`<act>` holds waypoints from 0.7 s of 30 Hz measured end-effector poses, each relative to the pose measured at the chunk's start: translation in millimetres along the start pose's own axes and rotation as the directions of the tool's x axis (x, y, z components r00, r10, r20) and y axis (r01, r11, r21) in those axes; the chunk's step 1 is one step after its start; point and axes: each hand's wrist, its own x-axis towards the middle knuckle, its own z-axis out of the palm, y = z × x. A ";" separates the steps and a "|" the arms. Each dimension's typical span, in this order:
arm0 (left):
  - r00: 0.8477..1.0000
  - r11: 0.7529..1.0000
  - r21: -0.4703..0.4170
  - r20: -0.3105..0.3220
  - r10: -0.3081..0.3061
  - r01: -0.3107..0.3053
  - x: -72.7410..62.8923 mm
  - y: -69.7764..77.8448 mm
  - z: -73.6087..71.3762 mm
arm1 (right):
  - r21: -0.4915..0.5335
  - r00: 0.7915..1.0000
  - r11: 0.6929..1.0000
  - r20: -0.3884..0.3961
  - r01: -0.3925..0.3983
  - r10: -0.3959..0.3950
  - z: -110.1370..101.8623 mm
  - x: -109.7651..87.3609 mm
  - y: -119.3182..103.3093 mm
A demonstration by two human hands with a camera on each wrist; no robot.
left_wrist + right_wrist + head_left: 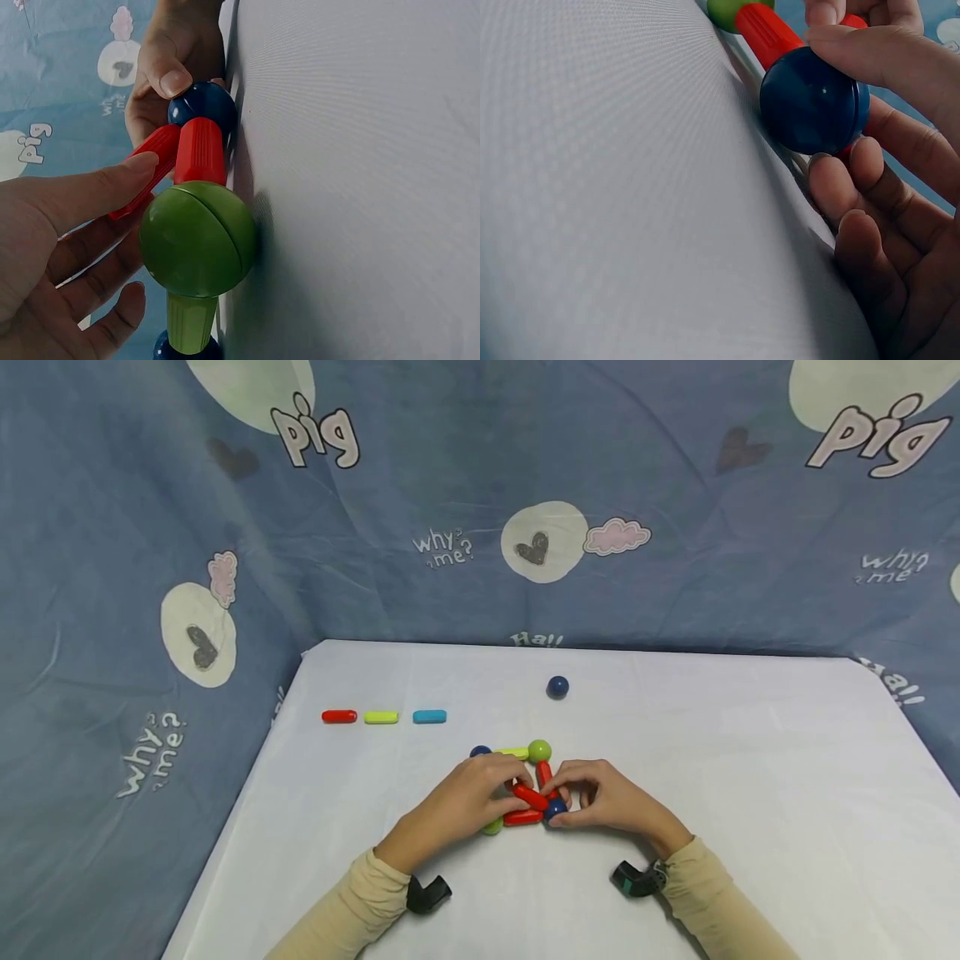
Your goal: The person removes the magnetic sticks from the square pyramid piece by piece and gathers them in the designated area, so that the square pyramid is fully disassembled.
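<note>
My left hand (480,789) pinches a red rod (530,797) between thumb and fingers, its far end right at a dark blue ball (555,809). With thumb and fingers on either side, my right hand (603,795) holds that blue ball. A second red rod (200,152) runs from the blue ball to a green ball (198,238), low over the white table. Another red rod (544,773) leads back to a light green ball (539,751), followed by a yellow-green rod (513,752) and a second blue ball (481,751), partly hidden behind my left hand.
Behind the joined pieces lies a loose blue ball (557,687). To the left sit a red rod (339,717), a yellow-green rod (381,717) and a blue rod (430,717) in a row. A patterned blue cloth (465,602) hangs past the table's back edge.
</note>
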 end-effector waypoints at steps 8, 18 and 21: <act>1.000 1.000 0.000 -0.010 -0.005 0.005 -1.2 -1.8 -1.8 | 0.007 1.000 1.000 0.001 0.004 -0.004 0.1 1.2 1.2; 0.990 0.994 -0.041 -0.095 -0.104 0.101 -4.5 -6.5 -19.9 | 0.013 1.000 1.000 0.000 -0.014 0.014 -0.4 1.3 -1.5; 0.987 0.991 -0.053 -0.096 -0.129 0.125 -4.7 -8.2 -24.3 | 0.006 0.999 0.999 -0.004 -0.032 0.032 -0.5 0.7 -2.8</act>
